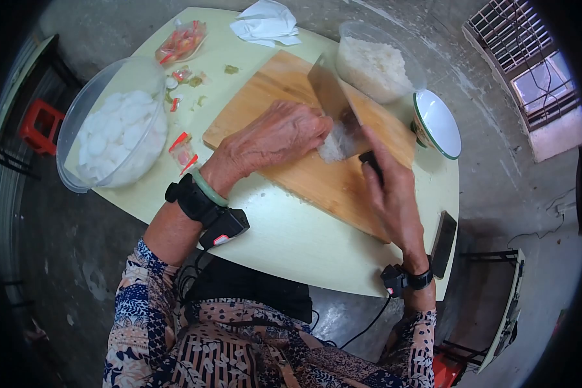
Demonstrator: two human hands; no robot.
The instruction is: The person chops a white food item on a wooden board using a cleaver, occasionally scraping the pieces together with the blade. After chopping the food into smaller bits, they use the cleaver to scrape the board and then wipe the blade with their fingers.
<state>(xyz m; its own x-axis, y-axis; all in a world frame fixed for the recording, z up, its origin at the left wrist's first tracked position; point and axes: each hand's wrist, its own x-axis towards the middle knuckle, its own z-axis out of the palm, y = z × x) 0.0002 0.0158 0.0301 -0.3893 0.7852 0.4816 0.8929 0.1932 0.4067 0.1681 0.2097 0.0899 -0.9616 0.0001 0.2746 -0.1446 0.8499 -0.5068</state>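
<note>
My right hand [394, 194] grips the black handle of a cleaver [333, 90]. Its broad blade stands on edge across a wooden cutting board [252, 97]. Beside the blade lies a small pile of thin, translucent white vegetable pieces [335, 143]. My left hand [288, 132] is closed, knuckles up, with its curled fingertips against these pieces, close to the blade. The left fingertips are partly hidden. To the left, a large clear bowl [71, 145] holds round white slices [119, 132]. Behind the board, a clear plastic container [412, 64] is filled with white shreds [372, 64].
An enamel bowl with a green rim [440, 123] tilts at the board's right edge. A dark phone-like object [443, 242] lies at the table's right edge. Candy-like packets [182, 42], wrappers [183, 152] and crumpled white paper [265, 24] lie on the pale table [284, 213].
</note>
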